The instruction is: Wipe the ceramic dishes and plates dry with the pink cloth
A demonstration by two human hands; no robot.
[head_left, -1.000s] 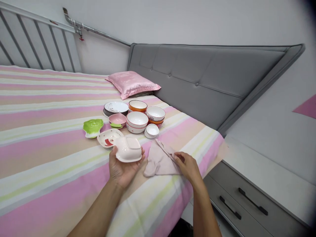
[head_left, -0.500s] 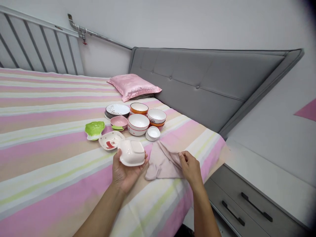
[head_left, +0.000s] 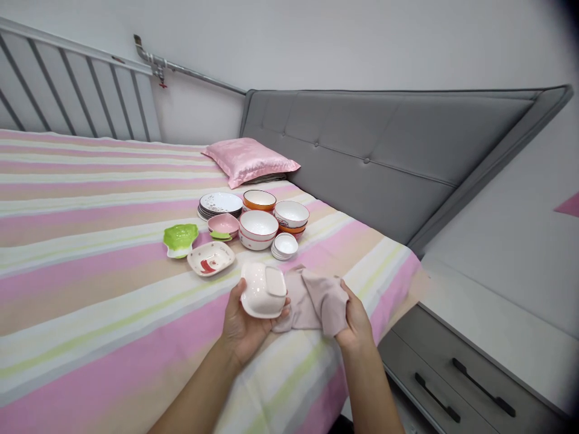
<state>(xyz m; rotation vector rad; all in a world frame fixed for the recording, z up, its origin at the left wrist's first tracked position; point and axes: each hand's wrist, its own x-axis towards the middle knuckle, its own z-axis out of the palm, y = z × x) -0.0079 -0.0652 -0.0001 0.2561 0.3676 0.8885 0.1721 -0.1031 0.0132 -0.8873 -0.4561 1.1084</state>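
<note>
The left hand [head_left: 248, 327] is gripping a white dish [head_left: 263, 290] between the thumb and the fingers; the dish is turned so that its base faces upward, toward the camera. The right hand [head_left: 356, 322] is pinching an edge of a pale pink cloth [head_left: 312, 301], which it lifts partly into a fold. The cloth lies just beside the dish, at its right, on the striped bed [head_left: 136, 313]. If the left fingers touch the cloth, I cannot tell.

Beyond the held dish, near it, lies an oblong dish with a red figure [head_left: 210, 259]. To its left is a green dish [head_left: 180, 241], and behind it are pink bowls [head_left: 223, 223] with a green part at the front. To the right of these stand red-rimmed white bowls [head_left: 259, 228], with a stack of small white dishes [head_left: 284, 246] beside them. Farther back there are stacked plates [head_left: 221, 203], an orange-sided bowl [head_left: 259, 199] and another bowl stack [head_left: 292, 214]. A pink pillow [head_left: 251, 160] rests near the grey headboard [head_left: 362, 132]. At the right is a cabinet [head_left: 479, 313] with dark handles.
</note>
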